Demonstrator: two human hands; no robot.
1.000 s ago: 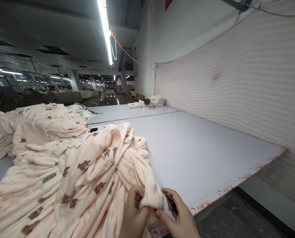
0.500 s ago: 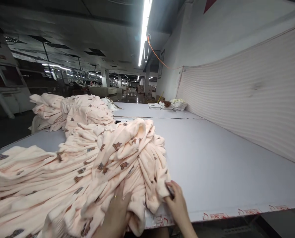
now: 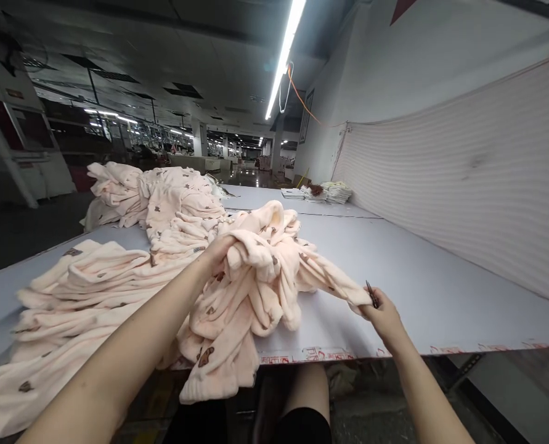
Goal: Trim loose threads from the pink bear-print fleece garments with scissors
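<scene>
where the view begins, a white and red cabinet point(image 3: 22, 132) stands back in the dim, at about half past nine from the middle. between eight and nine o'clock, pale peach folds point(image 3: 103, 271) with brown printed figures lie spread on the table point(image 3: 426, 265); a heap point(image 3: 182, 191) of similar stuff sits farther back, at half past nine. the left arm crosses the folds to the left hand point(image 3: 219, 250), near eight o'clock, whose fingers go out of sight in the cloth point(image 3: 260, 277), so i cannot tell how far they are closed. that cloth is bunched in loops on the table at six o'clock, and a flap point(image 3: 221, 373) of it hangs over the edge at seven. a lit tube point(image 3: 286, 58) runs overhead at twelve, and a leg point(image 3: 311, 394) shows below the edge between five and six. small stacks point(image 3: 336, 192) stand far back, between two and three. the cloth's narrowing end stretches toward four o'clock into the right hand point(image 3: 385, 314), its fingers closed on the tip and also on a dark tool point(image 3: 373, 295), pointed end up. a striped sheet point(image 3: 463, 172) hangs along the wall between two and three.
</scene>
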